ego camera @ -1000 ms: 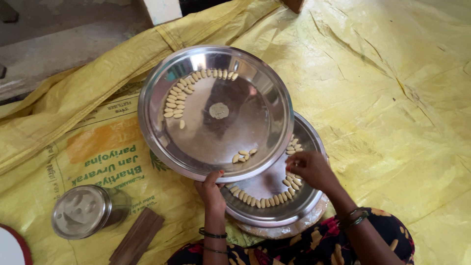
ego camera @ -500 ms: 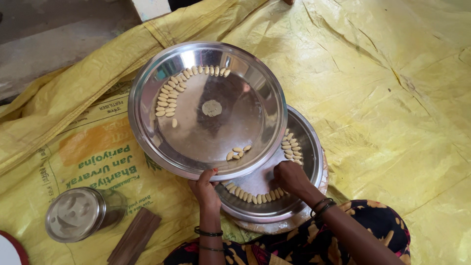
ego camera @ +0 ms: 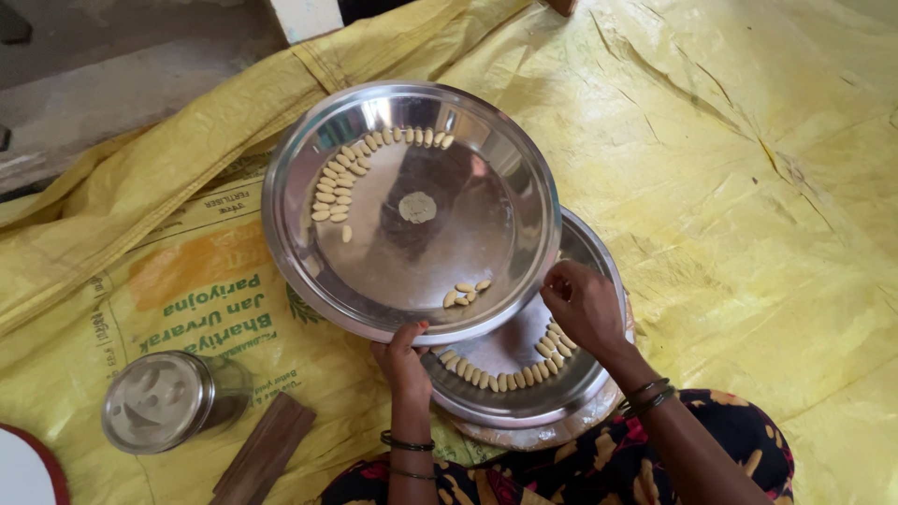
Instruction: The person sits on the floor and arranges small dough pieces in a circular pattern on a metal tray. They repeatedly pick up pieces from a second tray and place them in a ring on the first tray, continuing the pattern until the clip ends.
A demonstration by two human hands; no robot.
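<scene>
My left hand (ego camera: 402, 357) grips the near rim of a large steel plate (ego camera: 505, 234), held above the yellow sheet. Small pale dough pieces (ego camera: 341, 182) lie in a curved row along the plate's far left side, a few more (ego camera: 465, 294) sit near its front, and one round flat piece (ego camera: 417, 207) rests in the middle. My right hand (ego camera: 585, 304) rests on the rim of a second steel plate (ego camera: 561, 393) underneath, next to a row of similar dough pieces (ego camera: 510, 377). Whether the fingers hold a piece I cannot tell.
A yellow woven sheet (ego camera: 730, 187) covers the floor. A steel lidded container (ego camera: 164, 400) and a brown wooden stick (ego camera: 265, 451) lie at the lower left. A white round object with a red rim (ego camera: 23, 472) shows at the bottom left corner. Bare grey floor (ego camera: 122, 65) lies beyond.
My right hand has shifted left along the lower plate's edge, toward the upper plate. The upper plate stays gripped by my left hand, about where it was.
</scene>
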